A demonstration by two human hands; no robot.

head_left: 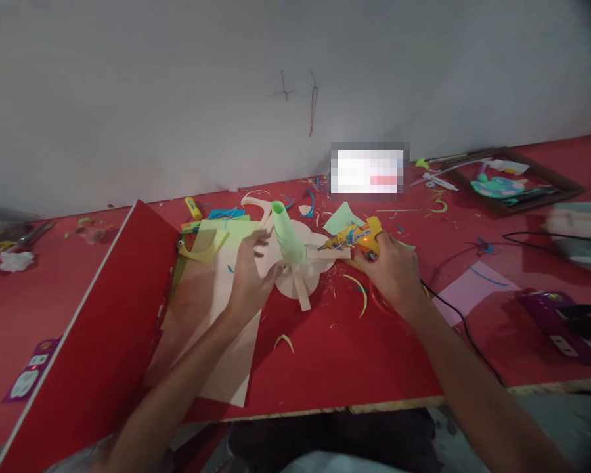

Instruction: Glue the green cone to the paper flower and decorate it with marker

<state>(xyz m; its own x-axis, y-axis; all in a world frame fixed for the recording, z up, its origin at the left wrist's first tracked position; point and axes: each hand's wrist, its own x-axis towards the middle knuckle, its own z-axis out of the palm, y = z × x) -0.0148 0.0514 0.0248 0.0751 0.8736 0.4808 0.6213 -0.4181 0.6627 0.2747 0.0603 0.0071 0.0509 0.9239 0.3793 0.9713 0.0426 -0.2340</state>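
A pale green paper tube point(289, 236) stands tilted on a cream flower-shaped paper piece point(320, 266) at the middle of the table. One cream strip point(301, 289) points from the tube's foot toward the front edge, another runs right. My left hand point(252, 272) is beside the tube, fingers apart, its fingertips near the tube's foot and the cream paper. My right hand point(393, 266) is wrapped round a yellow glue gun point(364, 236) with a small orange light; its nozzle points left over the right strip, close to the tube.
Cream sheets point(211, 309) lie at left beside an upright red board point(103, 315). Red-handled scissors point(380, 299) lie under my right hand. A black cord point(465, 328), pink paper point(475, 292), purple power strip point(554, 322) and dark frame point(536, 197) are at right. Paper scraps lie around.
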